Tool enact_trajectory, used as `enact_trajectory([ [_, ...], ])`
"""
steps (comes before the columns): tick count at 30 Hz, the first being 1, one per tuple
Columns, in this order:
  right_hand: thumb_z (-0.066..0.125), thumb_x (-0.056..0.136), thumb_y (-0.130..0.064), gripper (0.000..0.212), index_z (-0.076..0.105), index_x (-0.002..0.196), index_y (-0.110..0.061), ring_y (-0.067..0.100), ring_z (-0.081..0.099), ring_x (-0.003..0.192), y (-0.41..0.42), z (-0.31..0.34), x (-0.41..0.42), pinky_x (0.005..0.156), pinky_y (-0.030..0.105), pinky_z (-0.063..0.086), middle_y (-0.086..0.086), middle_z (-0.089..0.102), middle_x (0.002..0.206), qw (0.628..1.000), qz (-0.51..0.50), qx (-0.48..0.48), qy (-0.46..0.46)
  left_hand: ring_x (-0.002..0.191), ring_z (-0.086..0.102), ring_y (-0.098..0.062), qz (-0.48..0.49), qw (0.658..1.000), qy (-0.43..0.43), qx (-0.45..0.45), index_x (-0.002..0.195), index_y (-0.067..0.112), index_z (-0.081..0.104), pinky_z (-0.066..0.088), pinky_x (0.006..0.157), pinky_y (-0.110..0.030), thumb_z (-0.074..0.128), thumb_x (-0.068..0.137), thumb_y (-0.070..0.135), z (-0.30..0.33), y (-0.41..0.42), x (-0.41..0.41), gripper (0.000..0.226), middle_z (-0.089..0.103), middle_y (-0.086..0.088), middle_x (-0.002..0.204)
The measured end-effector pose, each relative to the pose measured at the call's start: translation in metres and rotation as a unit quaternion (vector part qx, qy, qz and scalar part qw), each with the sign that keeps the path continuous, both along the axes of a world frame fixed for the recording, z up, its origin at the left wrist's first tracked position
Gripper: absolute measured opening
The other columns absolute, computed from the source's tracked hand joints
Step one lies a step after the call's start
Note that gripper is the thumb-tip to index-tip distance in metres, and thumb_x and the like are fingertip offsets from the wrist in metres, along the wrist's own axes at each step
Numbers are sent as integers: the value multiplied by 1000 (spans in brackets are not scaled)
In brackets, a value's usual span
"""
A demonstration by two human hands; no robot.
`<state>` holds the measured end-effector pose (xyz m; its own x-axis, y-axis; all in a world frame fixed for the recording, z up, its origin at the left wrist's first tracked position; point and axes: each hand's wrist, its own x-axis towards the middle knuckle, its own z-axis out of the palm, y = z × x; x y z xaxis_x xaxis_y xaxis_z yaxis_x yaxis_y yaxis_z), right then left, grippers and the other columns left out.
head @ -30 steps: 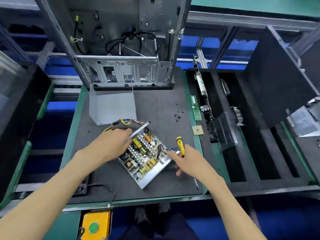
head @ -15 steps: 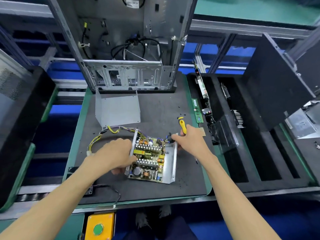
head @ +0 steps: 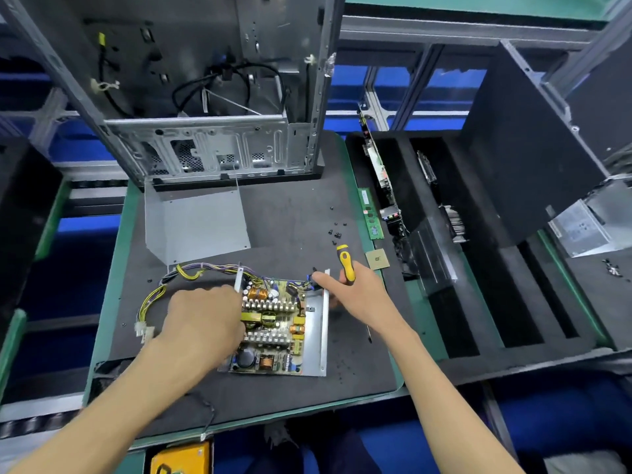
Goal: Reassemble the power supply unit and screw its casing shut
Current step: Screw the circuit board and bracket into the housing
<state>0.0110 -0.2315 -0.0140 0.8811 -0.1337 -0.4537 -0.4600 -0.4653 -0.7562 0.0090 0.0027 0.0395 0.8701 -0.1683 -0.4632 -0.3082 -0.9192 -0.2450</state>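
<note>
The open power supply unit lies flat on the dark mat, circuit board up in its metal base. My left hand grips its left wall. My right hand holds a yellow-and-black screwdriver and its index finger touches the unit's far right corner. A yellow and purple cable bundle loops out to the left. The grey metal cover stands apart behind the unit. Several black screws lie on the mat to the far right.
An empty computer case stands at the back of the mat. A green memory stick and a processor chip lie near the mat's right edge. A black foam tray with parts is on the right. A yellow box sits below.
The power supply unit has been turned from a diagonal position to square with the mat. My right hand has shifted from its near right side to its far right corner.
</note>
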Motion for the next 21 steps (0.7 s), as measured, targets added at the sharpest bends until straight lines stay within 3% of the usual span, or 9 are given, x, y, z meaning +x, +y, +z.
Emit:
enact_trajectory([
  [3,74,86,-56,54,37,74,-19,-4,58,46,-2,-5,1,45,13,34,-7,45,61,1000,7,2,1,82,69,-20,-23,990,-128,-56,98,23,42,25,49,-29,39,96,61,9,1,4,38,63,8,79],
  [5,71,87,-61,54,38,75,-20,-1,62,49,-1,-8,1,45,12,35,-7,48,60,1000,-2,11,0,68,61,-22,-34,965,-159,-204,86,26,33,24,46,-30,42,91,66,11,-9,17,41,47,10,64],
  [7,63,91,-64,52,43,79,-18,2,62,49,-1,-12,0,53,20,40,-2,56,64,1000,-11,13,1,76,54,-18,-55,937,-90,-334,89,30,38,38,56,-34,56,89,60,4,-30,34,35,50,14,77],
  [9,54,97,-64,50,49,83,-16,7,57,48,0,-14,0,58,28,42,3,58,68,999,-34,33,-2,96,54,-18,-88,934,12,-346,110,27,47,47,78,-36,66,88,50,-11,-55,53,37,57,9,102],
  [11,48,100,-62,49,49,82,-17,8,51,49,-1,-15,-1,57,25,40,-2,57,66,994,-84,73,0,105,57,-20,-86,936,110,-323,127,21,49,49,89,-36,70,88,39,-30,-73,68,48,62,1,118],
  [14,47,102,-58,43,49,85,-19,7,51,50,-7,-14,-1,55,23,35,-5,58,67,985,-132,111,2,91,62,-15,-59,920,143,-359,119,23,63,51,80,-29,71,86,26,-47,-78,83,35,68,5,102],
  [17,51,104,-48,30,53,89,-22,9,57,56,-14,-12,0,59,24,33,-4,64,74,983,-137,120,-11,80,60,4,-20,895,163,-415,106,30,72,42,68,-12,73,83,24,-47,-66,92,24,66,17,88],
  [19,54,104,-43,25,55,91,-21,7,61,58,-16,-11,0,60,24,34,-7,69,81,984,-142,105,-14,77,60,6,-5,887,159,-434,98,35,73,41,67,-10,73,82,26,-44,-58,94,19,66,21,87],
  [21,57,103,-38,25,54,89,-18,4,65,58,-16,-10,1,60,23,34,-7,73,90,986,-138,90,-14,75,61,1,18,876,162,-453,94,34,73,46,70,-18,73,82,26,-42,-52,93,15,67,18,87],
])
